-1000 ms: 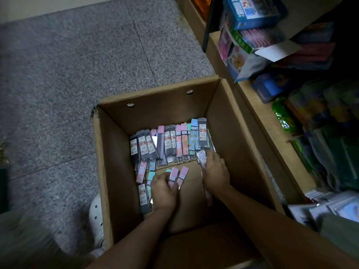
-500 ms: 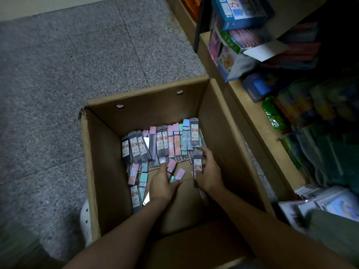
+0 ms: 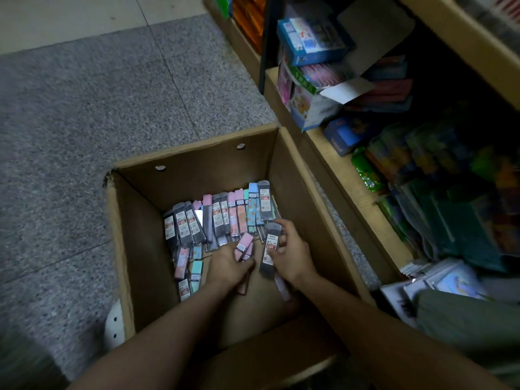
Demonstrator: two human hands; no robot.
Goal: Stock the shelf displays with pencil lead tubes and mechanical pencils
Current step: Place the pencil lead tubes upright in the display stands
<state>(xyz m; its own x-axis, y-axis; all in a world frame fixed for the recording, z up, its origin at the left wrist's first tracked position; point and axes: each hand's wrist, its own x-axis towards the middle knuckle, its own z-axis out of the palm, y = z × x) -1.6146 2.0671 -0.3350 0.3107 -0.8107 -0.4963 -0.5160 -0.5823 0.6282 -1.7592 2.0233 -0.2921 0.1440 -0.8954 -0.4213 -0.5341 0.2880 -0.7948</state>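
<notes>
I have the left hand (image 3: 229, 266) gripping pink tubes (image 3: 244, 247) and the right hand (image 3: 292, 256) gripping a grey tube (image 3: 270, 250), long axes pointing ahead; remaining tubes (image 3: 222, 218) lie just beyond both, inside the box (image 3: 197, 153).

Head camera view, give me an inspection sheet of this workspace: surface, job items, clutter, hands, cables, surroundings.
Surface: grey speckled floor; open cardboard box stands on it.
Job's things: lead tube packs lie along the box's far side, more loose at left.
Clutter: nothing seen.
Hands: left hand grips a pink pack; right hand grips a grey pack.
Cables: nothing seen.
Surroundings: wooden shelf at right, holding coloured boxes and packets.
</notes>
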